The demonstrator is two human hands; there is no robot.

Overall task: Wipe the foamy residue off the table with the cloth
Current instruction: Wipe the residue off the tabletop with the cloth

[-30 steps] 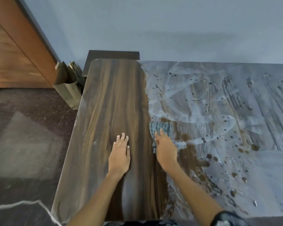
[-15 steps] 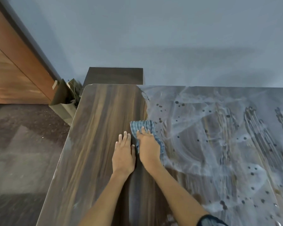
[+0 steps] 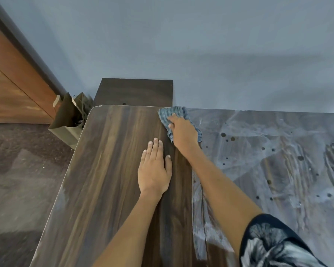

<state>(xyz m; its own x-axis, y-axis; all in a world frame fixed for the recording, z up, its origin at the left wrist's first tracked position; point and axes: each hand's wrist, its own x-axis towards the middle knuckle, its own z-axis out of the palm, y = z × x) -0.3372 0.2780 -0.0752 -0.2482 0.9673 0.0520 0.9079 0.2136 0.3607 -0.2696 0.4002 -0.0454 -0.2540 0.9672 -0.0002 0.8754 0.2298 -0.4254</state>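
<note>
Blue-grey checked cloth; dark brown streaked wood-grain table, its right part filmed with whitish foamy residue speckled dark; black sleeve with pale print.

Table dark wood-grain, smooth; cloth woven, striped.

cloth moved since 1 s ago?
Yes. The cloth under the right hand has gone away from the person along the foam's edge, from mid-table to the table's far edge by the wall.

Dim, even bluish light; soft focus, wide-angle bending at edges.
</note>
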